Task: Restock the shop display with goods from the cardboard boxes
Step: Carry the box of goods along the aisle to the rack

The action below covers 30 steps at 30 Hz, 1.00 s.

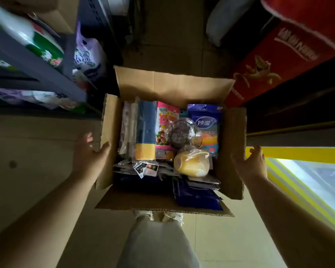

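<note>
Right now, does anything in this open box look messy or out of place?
Somewhat. In the cardboard box, the dark flat packets near the front lie fanned and askew, one overhanging the front flap. The yellow wrapped item sits tipped on top. Nothing looks spilled.

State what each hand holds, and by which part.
Nothing is held. The left hand and right hand are open beside the side flaps of the cardboard box, fingers straight.

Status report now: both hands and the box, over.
Left hand open at left flap. Right hand open at right flap. Open brown cardboard box full of packets, on floor. Nothing blocking.
</note>
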### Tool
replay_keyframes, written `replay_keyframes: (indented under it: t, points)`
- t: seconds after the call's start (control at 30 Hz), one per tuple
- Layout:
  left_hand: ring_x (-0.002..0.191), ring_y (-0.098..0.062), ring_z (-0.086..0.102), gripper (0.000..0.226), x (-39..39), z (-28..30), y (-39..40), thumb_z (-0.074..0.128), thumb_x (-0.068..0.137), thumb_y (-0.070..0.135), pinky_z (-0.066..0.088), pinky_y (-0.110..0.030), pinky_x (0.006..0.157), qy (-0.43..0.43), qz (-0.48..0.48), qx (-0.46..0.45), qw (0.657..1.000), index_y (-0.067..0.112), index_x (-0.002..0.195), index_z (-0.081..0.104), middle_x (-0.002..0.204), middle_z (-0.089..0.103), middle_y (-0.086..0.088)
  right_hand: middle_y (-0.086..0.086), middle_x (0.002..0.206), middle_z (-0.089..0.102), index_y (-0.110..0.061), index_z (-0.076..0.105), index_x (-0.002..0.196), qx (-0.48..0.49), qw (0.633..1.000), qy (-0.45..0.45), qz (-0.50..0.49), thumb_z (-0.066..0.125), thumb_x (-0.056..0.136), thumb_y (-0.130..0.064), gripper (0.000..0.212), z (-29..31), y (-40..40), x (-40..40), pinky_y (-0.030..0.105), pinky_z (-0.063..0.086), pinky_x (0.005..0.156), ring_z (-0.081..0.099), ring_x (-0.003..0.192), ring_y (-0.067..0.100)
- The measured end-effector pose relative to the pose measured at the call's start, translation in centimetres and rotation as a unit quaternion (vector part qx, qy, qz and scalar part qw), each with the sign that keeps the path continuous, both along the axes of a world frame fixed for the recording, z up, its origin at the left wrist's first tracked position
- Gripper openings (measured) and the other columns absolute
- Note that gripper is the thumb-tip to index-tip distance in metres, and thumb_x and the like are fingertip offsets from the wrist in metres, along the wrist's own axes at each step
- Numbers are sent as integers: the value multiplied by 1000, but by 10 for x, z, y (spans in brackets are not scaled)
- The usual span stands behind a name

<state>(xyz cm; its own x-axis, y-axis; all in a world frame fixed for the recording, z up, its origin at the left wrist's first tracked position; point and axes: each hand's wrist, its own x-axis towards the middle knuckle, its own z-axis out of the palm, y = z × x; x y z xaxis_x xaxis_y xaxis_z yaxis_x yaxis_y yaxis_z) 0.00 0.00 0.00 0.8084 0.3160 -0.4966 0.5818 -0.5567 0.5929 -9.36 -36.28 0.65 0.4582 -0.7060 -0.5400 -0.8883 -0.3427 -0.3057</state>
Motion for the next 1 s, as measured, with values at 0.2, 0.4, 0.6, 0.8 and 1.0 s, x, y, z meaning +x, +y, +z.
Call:
replay_keyframes:
  t: [0.2,0.4,0.6,0.8,1.0]
  points:
    - [92,-34,57,37,18,-52,-5,56,93,35,39,-33,71,109,-128,136,976,2,108,55,95,60,-13,17,106,70,-10,66,111,-31,994,65,83,57,93,-30,28,-47,-17,10,30,42,69,63,95,36]
    - [68,-33,52,38,36,-63,0,47,98,26,31,-32,60,85,-226,225,944,4,68,48,59,44,-8,23,99,67,0,65,96,-51,971,136,192,52,97,-35,37,-60,-26,26,29,35,65,62,94,38]
    - [62,-26,41,31,31,-58,1,46,98,19,29,-32,59,51,-279,258,924,4,71,46,58,36,-3,22,86,67,-13,50,67,-72,958,124,250,53,96,-30,33,-58,-27,23,29,36,59,62,80,36]
    - [56,-34,52,35,-5,-21,19,56,92,14,28,-31,54,34,-272,248,929,5,59,46,54,51,-16,1,54,46,-19,41,55,-65,954,117,269,54,95,-32,45,-10,-22,3,31,35,55,51,61,29]
    - [41,-19,33,43,-43,81,42,53,93,13,21,-29,46,47,-227,210,950,13,54,36,45,34,0,8,63,60,-22,40,52,-64,939,128,313,56,94,-30,45,99,-10,-10,32,31,54,64,78,35]
